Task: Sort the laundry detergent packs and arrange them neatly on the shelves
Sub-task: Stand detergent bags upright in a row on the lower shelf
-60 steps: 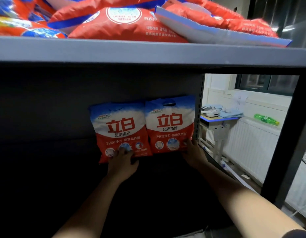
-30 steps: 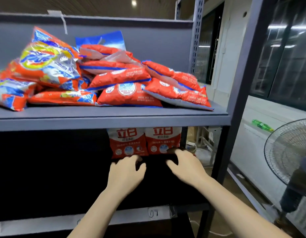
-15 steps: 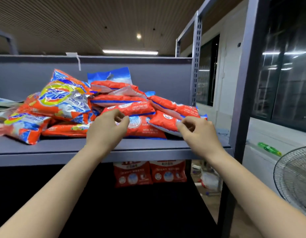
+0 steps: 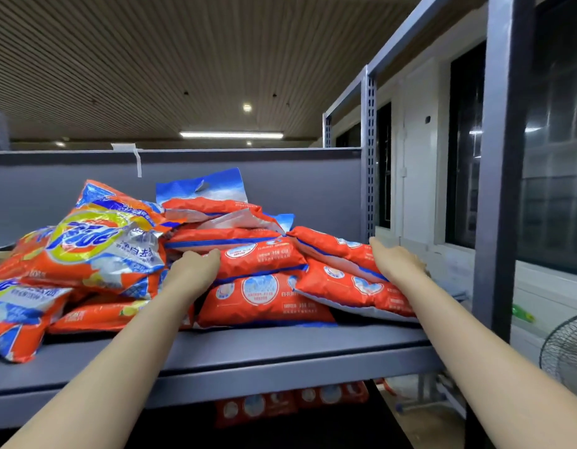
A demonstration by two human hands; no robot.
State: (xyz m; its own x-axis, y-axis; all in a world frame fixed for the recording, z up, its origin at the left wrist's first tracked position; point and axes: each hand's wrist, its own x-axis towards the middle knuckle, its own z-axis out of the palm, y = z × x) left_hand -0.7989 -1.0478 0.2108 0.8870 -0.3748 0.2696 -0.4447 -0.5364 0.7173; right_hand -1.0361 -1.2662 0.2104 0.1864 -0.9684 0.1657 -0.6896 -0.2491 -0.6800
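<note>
Upper shelf (image 4: pixel 280 358): a grey metal board with a grey back panel behind it; it carries a loose heap of detergent packs and serves as the landmark for the rest.
Red pack pile (image 4: pixel 264 296): orange-red packs with blue trim, stacked crookedly on the right half of the upper shelf; one pack at the back stands with its blue top edge up against the back panel.
Tide packs (image 4: pixel 96 251): orange, yellow and silver bags heaped on the left half of the upper shelf, touching the red pile — one hangs over the shelf's front left part.
Left hand (image 4: pixel 193 270): over the upper shelf, fingers curled onto the left end of a red pack (image 4: pixel 261 257) in the middle of the pile; it touches that pack, but I cannot tell whether it truly grips it.
Right hand (image 4: pixel 397 260): at the right end of the pile on the upper shelf, flat and spread, palm against the side of the rightmost red pack (image 4: pixel 348 286), fingers extended toward the back.
Lower packs (image 4: pixel 290 403): two red packs standing side by side below the upper shelf, only their bottoms showing under its front edge.
Upright post (image 4: pixel 500 189): grey steel, at the upper shelf's front right corner.
Fan (image 4: pixel 565 351): a wire-guard fan to the right of the upper shelf, beyond the post, partly cut by the frame.
</note>
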